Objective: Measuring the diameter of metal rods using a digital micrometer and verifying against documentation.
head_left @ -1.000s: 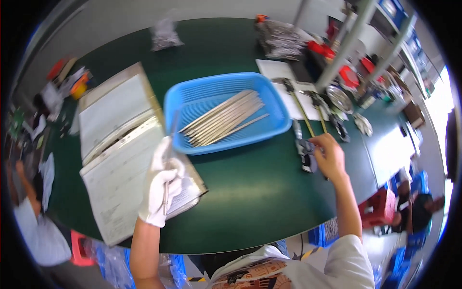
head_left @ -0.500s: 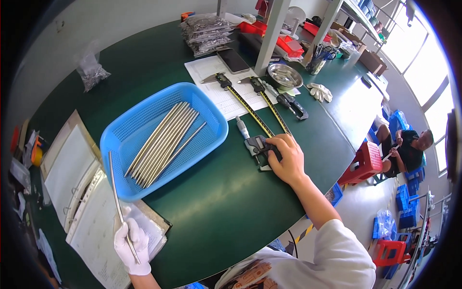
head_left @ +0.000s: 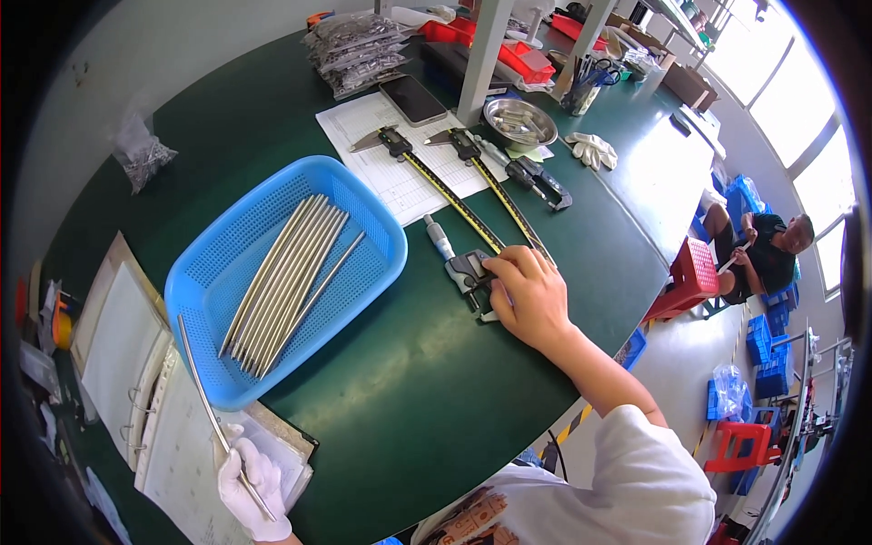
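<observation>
**White-gloved left hand (head_left: 250, 486) round a slim silver metal rod (head_left: 202, 386), bare right hand (head_left: 531, 295) at a grey-and-black digital micrometer (head_left: 466, 272)**

The left grip is closed round the rod near its lower end, with most of the length slanting up toward a light blue perforated plastic basket (head_left: 209, 282); whether the upper end touches the rim, I cannot tell. The right grip lies over the micrometer's frame, which rests on the dark green bench (head_left: 391, 391); whether its fingers have closed, I cannot tell, as the hand hides the contact.

A good hold here, I judge, takes the micrometer by its frame, leaving the measuring faces and the silver barrel free. Any lift should go straight up, so that it clears the two black-and-yellow calipers (head_left: 450, 195) (head_left: 509, 204) lying just beside it. The rod's long free end could knock the basket or the bundle of metal rods (head_left: 286, 286) inside, so the left grip should stay firm and level.

Compared with half a second ago, the view has swung a little, so the basket and the micrometer sit further left in the picture. Both hands remain where they were: the left keeps the rod, the right stays at the micrometer.
</observation>
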`<state>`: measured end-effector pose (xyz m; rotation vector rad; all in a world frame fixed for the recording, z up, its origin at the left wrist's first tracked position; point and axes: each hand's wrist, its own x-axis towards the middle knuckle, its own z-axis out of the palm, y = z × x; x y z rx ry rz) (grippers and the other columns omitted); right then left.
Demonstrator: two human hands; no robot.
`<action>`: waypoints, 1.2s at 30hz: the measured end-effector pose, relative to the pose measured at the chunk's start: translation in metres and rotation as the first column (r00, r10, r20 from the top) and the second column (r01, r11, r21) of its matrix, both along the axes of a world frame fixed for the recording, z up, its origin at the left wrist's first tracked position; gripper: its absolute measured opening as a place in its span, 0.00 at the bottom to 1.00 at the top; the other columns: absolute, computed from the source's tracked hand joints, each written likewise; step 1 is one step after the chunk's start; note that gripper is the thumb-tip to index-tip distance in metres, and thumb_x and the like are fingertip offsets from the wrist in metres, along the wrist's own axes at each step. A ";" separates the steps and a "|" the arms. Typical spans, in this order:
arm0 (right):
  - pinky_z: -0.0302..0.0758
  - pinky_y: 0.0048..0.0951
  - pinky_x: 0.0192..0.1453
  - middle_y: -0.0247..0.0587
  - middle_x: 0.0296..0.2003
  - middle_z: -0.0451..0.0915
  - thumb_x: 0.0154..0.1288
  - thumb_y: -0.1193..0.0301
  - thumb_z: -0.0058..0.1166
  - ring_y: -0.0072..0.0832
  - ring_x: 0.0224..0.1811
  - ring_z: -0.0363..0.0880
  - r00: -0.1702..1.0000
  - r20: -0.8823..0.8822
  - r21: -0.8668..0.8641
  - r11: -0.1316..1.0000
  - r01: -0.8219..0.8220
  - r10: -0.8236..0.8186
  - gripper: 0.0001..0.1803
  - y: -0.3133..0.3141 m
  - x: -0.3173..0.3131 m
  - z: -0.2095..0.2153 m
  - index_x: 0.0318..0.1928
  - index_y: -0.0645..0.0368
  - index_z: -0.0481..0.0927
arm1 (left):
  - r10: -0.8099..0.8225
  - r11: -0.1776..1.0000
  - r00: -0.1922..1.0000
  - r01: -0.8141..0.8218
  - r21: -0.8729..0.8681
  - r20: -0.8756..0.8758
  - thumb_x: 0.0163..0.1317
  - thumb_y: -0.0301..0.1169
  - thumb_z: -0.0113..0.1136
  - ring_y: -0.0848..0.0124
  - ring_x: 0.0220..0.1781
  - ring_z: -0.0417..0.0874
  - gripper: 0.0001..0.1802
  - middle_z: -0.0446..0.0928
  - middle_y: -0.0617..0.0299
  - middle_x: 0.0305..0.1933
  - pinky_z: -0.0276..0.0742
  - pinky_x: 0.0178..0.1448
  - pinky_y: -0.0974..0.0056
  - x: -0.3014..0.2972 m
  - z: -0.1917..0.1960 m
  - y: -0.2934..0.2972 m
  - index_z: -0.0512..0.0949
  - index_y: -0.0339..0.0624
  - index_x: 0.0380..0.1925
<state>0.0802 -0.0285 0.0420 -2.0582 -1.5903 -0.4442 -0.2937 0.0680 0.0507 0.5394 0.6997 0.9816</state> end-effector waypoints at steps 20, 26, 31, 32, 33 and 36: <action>0.65 0.31 0.33 0.29 0.18 0.73 0.45 0.70 0.52 0.29 0.25 0.72 0.996 -0.079 0.239 0.971 -0.009 0.029 0.11 0.009 0.011 -0.005 0.34 0.54 0.75 | -0.169 0.984 0.986 0.169 0.060 -0.002 0.66 0.33 0.39 0.81 0.09 0.53 0.10 0.55 0.69 0.12 0.50 0.12 0.77 0.002 0.005 0.013 0.64 0.41 0.27; 0.67 0.32 0.31 0.31 0.16 0.72 0.43 0.74 0.51 0.30 0.23 0.72 0.999 -0.028 0.441 0.897 -0.013 0.028 0.07 -0.007 0.024 -0.013 0.28 0.54 0.76 | -0.114 0.989 0.991 0.120 0.084 -0.077 0.67 0.32 0.38 0.82 0.09 0.50 0.10 0.55 0.69 0.14 0.48 0.11 0.77 0.011 0.006 0.011 0.68 0.38 0.37; 0.70 0.23 0.24 0.33 0.19 0.75 0.41 0.79 0.53 0.25 0.20 0.73 0.986 -0.113 0.513 0.857 -0.049 0.124 0.07 -0.066 0.003 0.005 0.26 0.57 0.76 | -0.234 0.951 0.962 0.257 0.170 -0.143 0.66 0.33 0.41 0.83 0.12 0.54 0.11 0.58 0.70 0.16 0.51 0.15 0.79 0.001 0.004 0.016 0.71 0.39 0.39; 0.69 0.22 0.23 0.33 0.19 0.74 0.41 0.81 0.52 0.24 0.19 0.71 0.981 -0.138 0.544 0.838 -0.041 0.137 0.07 -0.084 -0.002 0.005 0.25 0.59 0.75 | -0.120 0.961 0.947 0.186 0.204 -0.299 0.65 0.33 0.42 0.83 0.14 0.57 0.11 0.62 0.72 0.18 0.54 0.18 0.80 0.001 0.002 0.016 0.72 0.39 0.37; 0.68 0.21 0.22 0.34 0.19 0.73 0.41 0.83 0.50 0.24 0.17 0.70 0.978 -0.151 0.515 0.856 -0.046 0.143 0.06 -0.103 -0.009 0.008 0.24 0.60 0.74 | -0.115 0.961 0.947 0.182 0.207 -0.299 0.65 0.33 0.42 0.83 0.14 0.57 0.11 0.62 0.72 0.18 0.54 0.18 0.80 0.011 0.006 0.013 0.72 0.39 0.37; 0.58 0.22 0.15 0.32 0.13 0.67 0.32 0.82 0.46 0.23 0.12 0.62 0.970 -0.119 0.486 0.865 -0.128 0.211 0.08 -0.156 -0.019 -0.006 0.19 0.59 0.72 | 0.406 0.900 0.636 -0.157 0.406 -0.656 0.63 0.32 0.45 0.85 0.21 0.60 0.11 0.68 0.74 0.24 0.55 0.25 0.79 0.036 0.025 0.011 0.73 0.38 0.38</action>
